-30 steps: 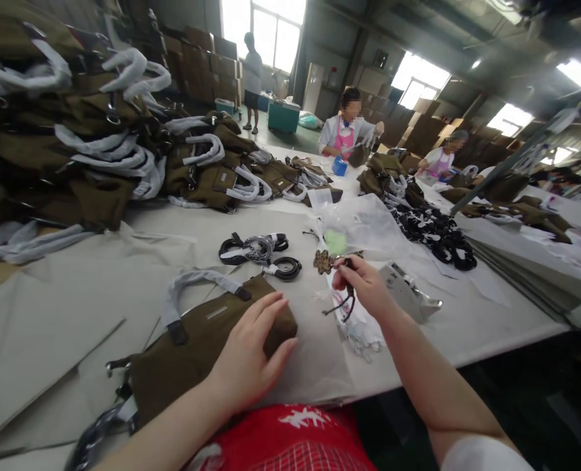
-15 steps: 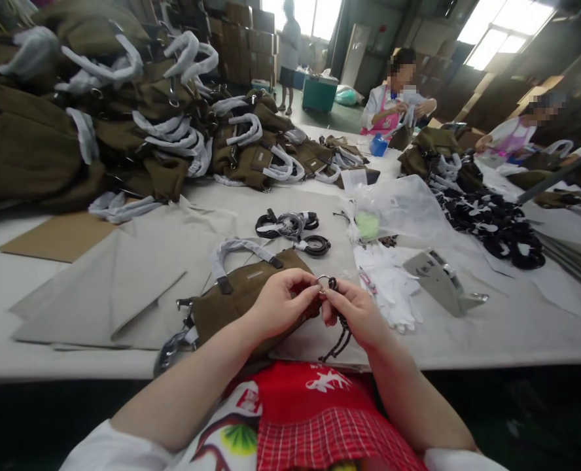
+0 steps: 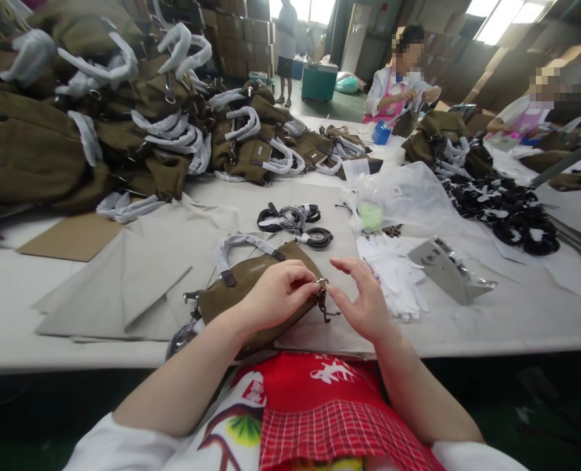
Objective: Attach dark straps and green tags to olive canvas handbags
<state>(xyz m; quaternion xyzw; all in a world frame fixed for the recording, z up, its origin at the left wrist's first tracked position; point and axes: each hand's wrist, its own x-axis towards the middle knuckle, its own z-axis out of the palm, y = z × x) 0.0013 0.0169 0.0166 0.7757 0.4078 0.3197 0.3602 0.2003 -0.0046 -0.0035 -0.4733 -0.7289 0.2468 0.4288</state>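
Observation:
An olive-brown handbag [image 3: 244,281] lies on its side in front of me, its handle [image 3: 241,247] wrapped in white paper. At the bag's right end, my left hand [image 3: 283,291] pinches a small metal ring [image 3: 322,282] between thumb and fingertips. From the ring hangs a dark knotted cord [image 3: 326,313]. Just right of the ring is my right hand [image 3: 362,297], its thumb and fingers spread apart. The right thumb tip is close to the ring; I cannot tell whether it touches.
Coiled black straps [image 3: 290,217] lie beyond the bag. To the right are white gloves [image 3: 393,278] and a grey tape dispenser [image 3: 450,269]. Olive bags [image 3: 138,140] are heaped at the back left, black coils [image 3: 504,206] at the right. A co-worker [image 3: 401,82] works across the table.
My right hand has let go of the ring and cord and opened. The cord now hangs below the ring, which stays in my left hand. The view has shifted slightly.

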